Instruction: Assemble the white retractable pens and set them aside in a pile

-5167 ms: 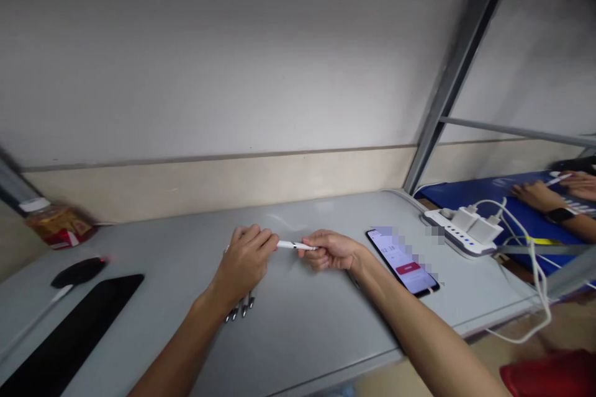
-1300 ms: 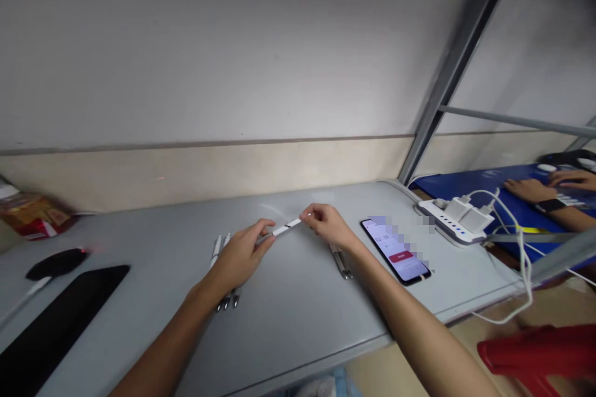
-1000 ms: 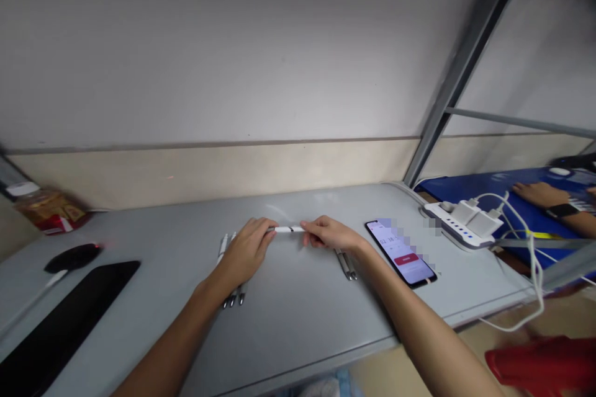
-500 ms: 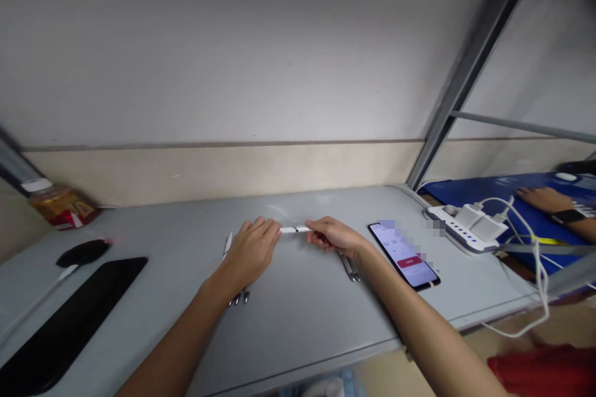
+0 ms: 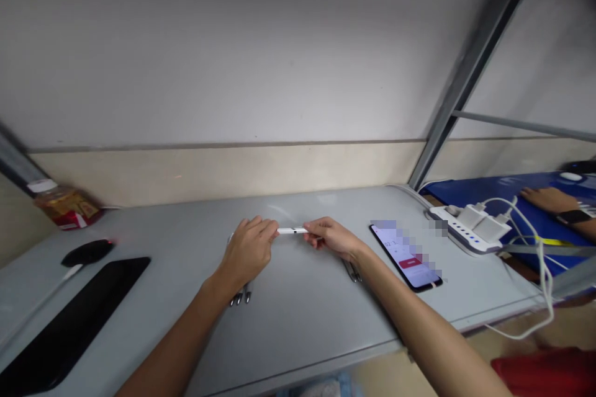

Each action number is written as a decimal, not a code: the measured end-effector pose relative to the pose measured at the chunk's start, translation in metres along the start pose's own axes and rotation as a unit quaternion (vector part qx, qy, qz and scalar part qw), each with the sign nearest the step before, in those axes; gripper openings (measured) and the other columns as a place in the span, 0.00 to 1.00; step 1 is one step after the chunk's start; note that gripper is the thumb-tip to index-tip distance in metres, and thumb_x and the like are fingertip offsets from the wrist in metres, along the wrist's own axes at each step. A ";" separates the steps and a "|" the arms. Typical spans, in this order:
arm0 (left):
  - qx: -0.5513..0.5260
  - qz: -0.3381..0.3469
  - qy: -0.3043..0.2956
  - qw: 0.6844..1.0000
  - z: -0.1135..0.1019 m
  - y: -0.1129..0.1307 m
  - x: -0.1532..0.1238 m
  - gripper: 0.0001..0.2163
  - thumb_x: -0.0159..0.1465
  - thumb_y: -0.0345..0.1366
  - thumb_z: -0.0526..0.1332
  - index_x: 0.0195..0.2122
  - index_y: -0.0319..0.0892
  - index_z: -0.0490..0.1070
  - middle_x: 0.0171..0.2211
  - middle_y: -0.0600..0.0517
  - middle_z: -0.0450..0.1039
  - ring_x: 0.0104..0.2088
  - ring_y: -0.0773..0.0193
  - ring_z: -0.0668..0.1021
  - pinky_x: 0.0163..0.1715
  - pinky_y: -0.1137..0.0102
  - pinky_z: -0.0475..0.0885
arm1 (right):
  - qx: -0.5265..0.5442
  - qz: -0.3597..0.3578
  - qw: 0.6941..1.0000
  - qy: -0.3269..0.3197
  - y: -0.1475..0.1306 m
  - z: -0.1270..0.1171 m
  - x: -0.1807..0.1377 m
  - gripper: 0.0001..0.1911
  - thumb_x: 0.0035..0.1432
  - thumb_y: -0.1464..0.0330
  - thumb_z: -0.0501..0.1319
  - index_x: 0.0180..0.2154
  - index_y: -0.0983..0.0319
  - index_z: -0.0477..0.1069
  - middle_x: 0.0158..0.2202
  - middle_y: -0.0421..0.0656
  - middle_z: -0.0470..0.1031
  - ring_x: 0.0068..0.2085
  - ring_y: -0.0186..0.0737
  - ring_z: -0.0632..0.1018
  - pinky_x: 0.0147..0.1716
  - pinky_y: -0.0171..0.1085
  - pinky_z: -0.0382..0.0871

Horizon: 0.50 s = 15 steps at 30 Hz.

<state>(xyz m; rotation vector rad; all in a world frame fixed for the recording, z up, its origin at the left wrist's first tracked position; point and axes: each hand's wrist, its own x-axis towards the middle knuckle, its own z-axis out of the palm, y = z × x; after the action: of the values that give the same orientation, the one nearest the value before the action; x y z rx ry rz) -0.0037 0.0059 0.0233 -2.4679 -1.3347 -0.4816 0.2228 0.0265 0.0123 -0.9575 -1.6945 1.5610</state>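
Between my hands, above the grey desk [image 5: 298, 304], a slim white pen [image 5: 289, 231] with a small dark mark is held roughly level. My left hand [image 5: 250, 248] is closed around its left end, the fingers covering that part. The thumb and fingers of my right hand [image 5: 331, 237] pinch its right end. Under my left wrist lie several pens [image 5: 240, 296], only their silver tips showing clearly. Beside my right wrist more pens [image 5: 352, 271] lie on the desk, partly hidden by the forearm.
A phone [image 5: 406, 257] with a lit screen lies right of my right arm, near a white power strip [image 5: 470, 229] with plugs and cables. At left are a bottle [image 5: 65, 205], a black mouse [image 5: 87, 252] and a black mat [image 5: 79, 322]. Another person's hand [image 5: 544, 200] rests on a blue desk.
Both hands keep their hold on the white pen, which has shifted very slightly left. The view has turned a little; nothing was let go.
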 end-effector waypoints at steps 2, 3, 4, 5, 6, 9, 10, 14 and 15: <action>-0.023 -0.012 -0.007 1.000 0.003 -0.004 -0.001 0.12 0.66 0.29 0.45 0.31 0.43 0.65 0.29 0.51 0.71 0.33 0.60 0.69 0.34 0.64 0.58 | -0.099 -0.055 0.993 0.029 -0.001 0.004 0.000 0.21 0.63 0.55 0.53 0.28 0.64 0.69 0.22 0.37 0.63 0.25 0.32 0.64 0.28 0.32 0.57; -0.036 -0.019 -0.009 0.999 0.004 -0.005 -0.001 0.11 0.66 0.28 0.46 0.30 0.43 0.65 0.28 0.51 0.71 0.33 0.60 0.70 0.35 0.64 0.58 | -0.160 -0.085 0.982 0.054 -0.002 0.005 -0.001 0.20 0.64 0.56 0.52 0.29 0.63 0.70 0.23 0.37 0.64 0.26 0.32 0.64 0.29 0.32 0.57; -0.050 -0.028 -0.009 0.998 0.006 -0.007 -0.001 0.11 0.66 0.28 0.46 0.30 0.43 0.65 0.28 0.52 0.71 0.33 0.60 0.70 0.35 0.65 0.58 | -0.217 -0.115 0.966 0.082 -0.003 0.007 -0.001 0.18 0.64 0.58 0.53 0.30 0.63 0.71 0.24 0.38 0.66 0.28 0.33 0.65 0.30 0.32 0.58; -0.063 -0.038 -0.007 0.997 0.007 -0.007 -0.001 0.11 0.66 0.29 0.46 0.30 0.42 0.65 0.28 0.52 0.71 0.33 0.61 0.70 0.35 0.65 0.58 | -0.257 -0.144 0.950 0.107 -0.004 0.008 -0.001 0.16 0.64 0.60 0.53 0.33 0.63 0.72 0.27 0.39 0.69 0.30 0.34 0.67 0.32 0.33 0.59; -0.074 -0.049 -0.004 0.996 0.008 -0.008 -0.001 0.11 0.67 0.30 0.46 0.31 0.42 0.65 0.28 0.52 0.71 0.33 0.61 0.70 0.36 0.65 0.58 | -0.281 -0.171 0.936 0.127 -0.005 0.009 0.000 0.13 0.64 0.61 0.54 0.36 0.62 0.73 0.30 0.41 0.71 0.33 0.35 0.68 0.35 0.33 0.60; -0.093 -0.074 -0.001 0.993 0.009 -0.004 0.000 0.13 0.69 0.35 0.44 0.33 0.42 0.66 0.29 0.52 0.70 0.33 0.61 0.71 0.37 0.66 0.59 | -0.277 -0.214 0.924 0.156 -0.004 0.008 0.001 0.12 0.62 0.64 0.57 0.45 0.60 0.73 0.40 0.44 0.74 0.38 0.35 0.71 0.39 0.33 0.62; -0.094 -0.077 -0.002 0.993 0.008 -0.003 0.001 0.13 0.69 0.36 0.43 0.34 0.43 0.66 0.29 0.52 0.70 0.34 0.61 0.71 0.37 0.66 0.59 | -0.270 -0.207 0.926 0.162 -0.003 0.007 0.001 0.13 0.61 0.63 0.59 0.46 0.60 0.72 0.40 0.44 0.75 0.37 0.35 0.72 0.38 0.33 0.62; -0.094 -0.075 -0.006 0.993 0.007 0.004 0.001 0.14 0.70 0.38 0.43 0.35 0.43 0.66 0.33 0.51 0.72 0.37 0.60 0.71 0.39 0.65 0.58 | -0.288 -0.138 0.935 0.153 0.001 0.002 0.003 0.15 0.64 0.60 0.54 0.38 0.62 0.75 0.28 0.41 0.73 0.28 0.33 0.69 0.32 0.33 0.61; -0.096 -0.073 -0.007 0.993 0.007 0.004 0.001 0.14 0.70 0.38 0.43 0.36 0.43 0.66 0.33 0.51 0.72 0.38 0.59 0.71 0.39 0.65 0.58 | -0.295 -0.140 0.933 0.151 0.002 0.002 0.003 0.15 0.65 0.62 0.53 0.36 0.62 0.75 0.27 0.40 0.73 0.28 0.33 0.69 0.31 0.33 0.61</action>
<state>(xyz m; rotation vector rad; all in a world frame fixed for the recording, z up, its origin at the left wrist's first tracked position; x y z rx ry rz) 0.0015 0.0069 0.0169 -2.5395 -1.5491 -0.6557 0.2196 0.0285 0.0103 -1.1104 -1.9983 0.6792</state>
